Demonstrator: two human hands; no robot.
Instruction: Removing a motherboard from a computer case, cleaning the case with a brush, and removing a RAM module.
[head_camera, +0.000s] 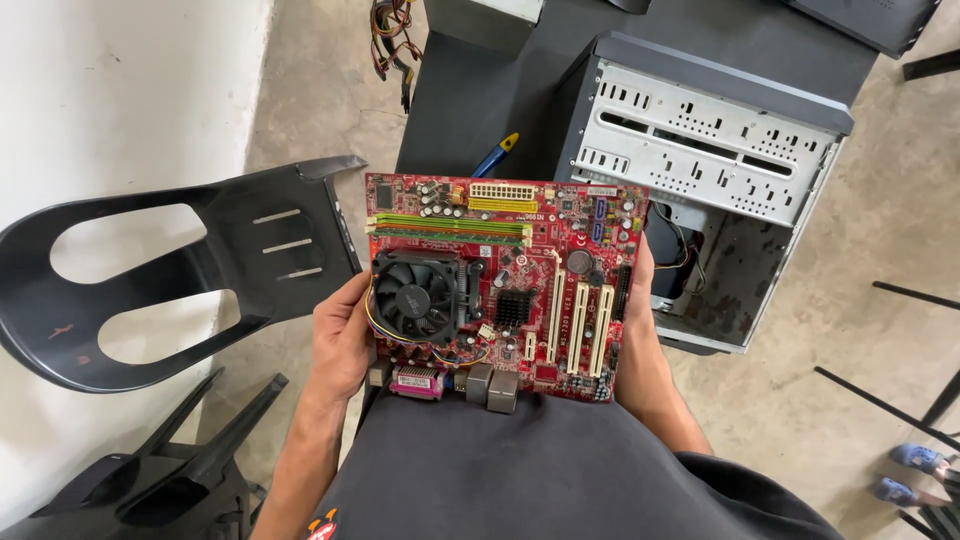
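Observation:
I hold a red computer motherboard (520, 260) flat above my lap, its black cooling fan (415, 297) at the lower left and white slots at the right. My left hand (340, 340) grips the board's left edge beside the fan. My right hand (640, 300) grips the right edge, mostly hidden behind the board. Just beyond the board, an open grey computer case (720, 150) lies on its side with cables inside.
A black plastic chair (200, 260) stands at my left by the white wall. A blue-and-yellow tool (497, 155) lies on the dark table (480, 90). Another chair base (170, 470) is at lower left. Someone's blue shoes (915, 472) show at the lower right.

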